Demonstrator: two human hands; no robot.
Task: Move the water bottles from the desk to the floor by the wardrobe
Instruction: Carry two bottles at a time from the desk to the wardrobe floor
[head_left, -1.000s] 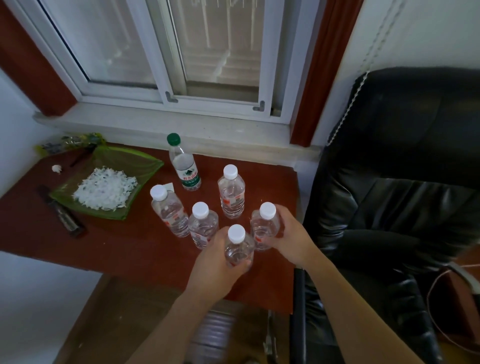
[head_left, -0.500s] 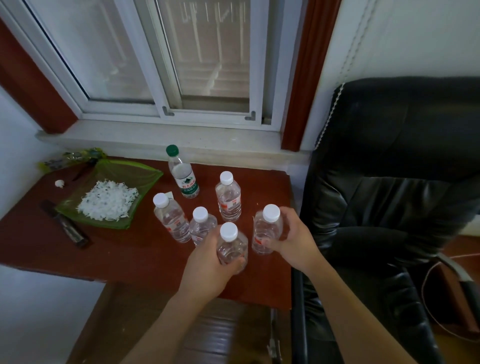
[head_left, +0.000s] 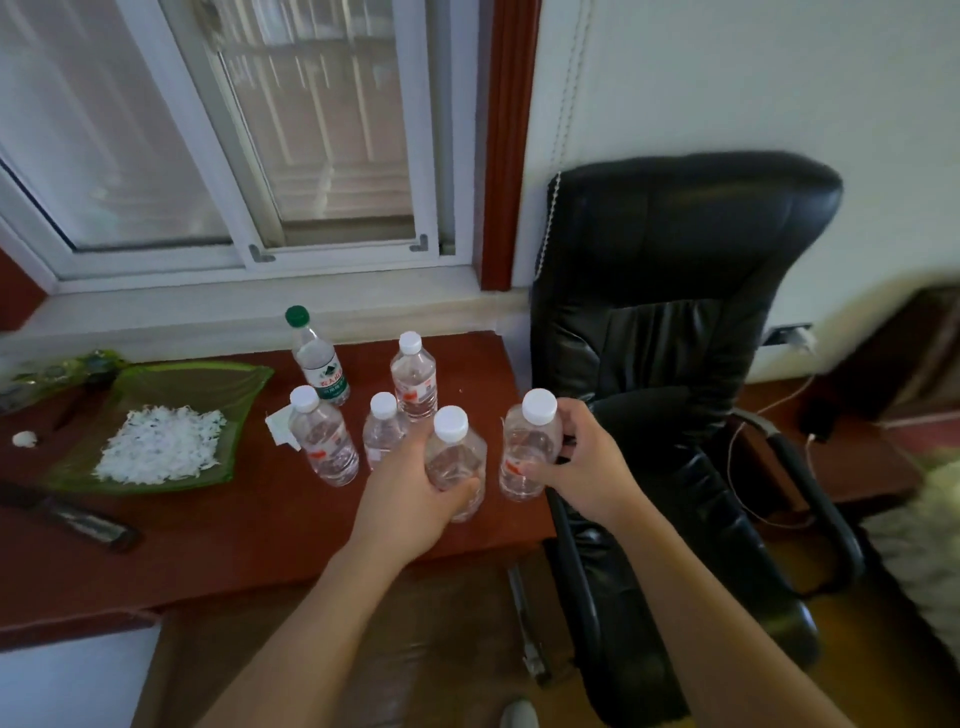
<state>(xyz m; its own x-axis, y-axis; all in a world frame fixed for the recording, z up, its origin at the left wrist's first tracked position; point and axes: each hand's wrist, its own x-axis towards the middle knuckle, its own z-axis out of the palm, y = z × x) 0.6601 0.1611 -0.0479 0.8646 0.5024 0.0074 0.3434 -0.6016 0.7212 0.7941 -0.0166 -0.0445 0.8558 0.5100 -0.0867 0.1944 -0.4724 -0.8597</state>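
The left grip (head_left: 410, 499) is wrapped around the lower body of a white-capped water bottle (head_left: 456, 465), thumb across its front, near the desk's (head_left: 249, 525) front right corner. Just to its right, the right grip (head_left: 582, 467) clasps a second white-capped bottle (head_left: 527, 452) from the side, fingers (head_left: 563, 431) curled behind it near the desk's right edge. Whether either bottle is clear of the surface cannot be told. Behind the hands three more white-capped bottles stand upright on the red-brown desk: one at the left (head_left: 322, 441), one in the middle (head_left: 383, 431), one further back (head_left: 414, 376). A taller green-capped bottle (head_left: 317, 358) stands nearest the window sill. Left of them sits a green dish (head_left: 228, 379) holding white shreds. A black chair (head_left: 670, 332) stands just beside the desk on the right.
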